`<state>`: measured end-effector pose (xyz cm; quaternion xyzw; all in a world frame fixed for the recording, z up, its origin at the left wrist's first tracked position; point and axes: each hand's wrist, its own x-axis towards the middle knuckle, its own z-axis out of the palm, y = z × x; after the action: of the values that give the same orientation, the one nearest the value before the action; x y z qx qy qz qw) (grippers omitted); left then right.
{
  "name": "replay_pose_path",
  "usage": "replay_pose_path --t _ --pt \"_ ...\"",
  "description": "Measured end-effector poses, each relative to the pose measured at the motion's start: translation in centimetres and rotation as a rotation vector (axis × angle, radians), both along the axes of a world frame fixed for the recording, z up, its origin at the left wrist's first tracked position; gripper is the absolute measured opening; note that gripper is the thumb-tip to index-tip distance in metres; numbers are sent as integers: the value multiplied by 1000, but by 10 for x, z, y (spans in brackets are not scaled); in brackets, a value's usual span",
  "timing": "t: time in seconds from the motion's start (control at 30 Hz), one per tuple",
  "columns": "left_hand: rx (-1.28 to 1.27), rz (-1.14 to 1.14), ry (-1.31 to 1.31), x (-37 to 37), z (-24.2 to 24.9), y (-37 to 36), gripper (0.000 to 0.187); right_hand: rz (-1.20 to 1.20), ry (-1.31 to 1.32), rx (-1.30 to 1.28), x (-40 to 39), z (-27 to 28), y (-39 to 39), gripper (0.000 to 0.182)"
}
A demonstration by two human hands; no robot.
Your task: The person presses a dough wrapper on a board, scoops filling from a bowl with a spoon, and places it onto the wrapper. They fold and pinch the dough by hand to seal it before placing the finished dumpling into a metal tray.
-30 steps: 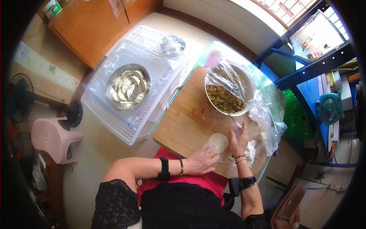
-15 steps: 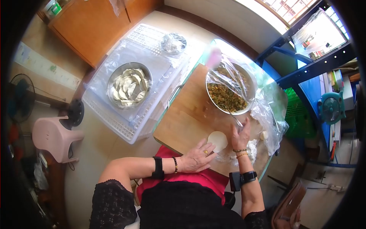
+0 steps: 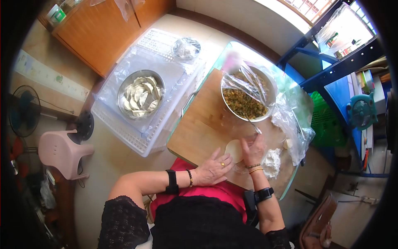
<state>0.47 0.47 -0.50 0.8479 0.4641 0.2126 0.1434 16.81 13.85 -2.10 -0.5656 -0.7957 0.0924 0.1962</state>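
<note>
A round, pale dough wrapper (image 3: 233, 150) lies flat on the wooden board, close to the front edge. My left hand (image 3: 212, 169) rests with spread fingers at the wrapper's left edge, fingertips at or just beside it. On the other side, my right hand (image 3: 253, 151) has its thumb at the wrapper's right edge, thumb and fingers apart. Just above that hand, a spoon (image 3: 257, 128) leans out of a metal bowl (image 3: 271, 110) of chopped filling (image 3: 244, 101), partly covered by plastic film. Loose white flour (image 3: 272, 162) lies right of my right hand.
The wooden board (image 3: 199, 120) sits on a glass-topped table. Crumpled plastic (image 3: 290, 133) lies at its right. On a white plastic crate (image 3: 143, 147) to the left stands a round metal pan (image 3: 121, 93) with several dumplings (image 3: 141, 95). A pink stool (image 3: 62, 153) is further left.
My right hand has moved left from beside the spoon handle to the wrapper's right edge. My left hand has hardly moved and the wrapper stays nearly in place.
</note>
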Motion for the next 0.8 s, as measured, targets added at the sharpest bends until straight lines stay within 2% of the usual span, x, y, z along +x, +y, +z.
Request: replay_pose_path --t 0.03,0.1,0.13,0.17,0.27,0.37,0.47,0.5,0.57,0.73,0.8 --pt "-38 23 -30 1 1 1 54 7 2 10 10 -5 6 77" --pt "-74 60 -60 5 -2 3 56 -96 328 -170 16 -2 12 74" --pt "-38 139 -80 7 -7 5 57 -104 378 -151 21 -3 11 75" --pt "-1 213 -103 9 -5 8 58 -101 377 -148 23 -1 8 75" --pt "-101 157 1 12 -1 19 58 -127 335 -182 36 14 1 74" --pt "-25 85 -71 29 -9 23 56 -13 318 -159 40 24 -13 72" --pt "1 10 -71 43 -11 32 57 210 199 -65 36 27 -28 73" --pt "-3 7 -71 43 -10 32 57 207 199 -68 32 24 -34 73" --pt "-90 -79 16 38 -9 28 59 160 -93 -9 26 17 -46 74" --pt "-86 -75 -17 33 -8 18 60 37 -134 59 31 5 -10 77" --pt "-50 -46 -15 34 -10 18 60 -84 0 -29 39 3 7 79"
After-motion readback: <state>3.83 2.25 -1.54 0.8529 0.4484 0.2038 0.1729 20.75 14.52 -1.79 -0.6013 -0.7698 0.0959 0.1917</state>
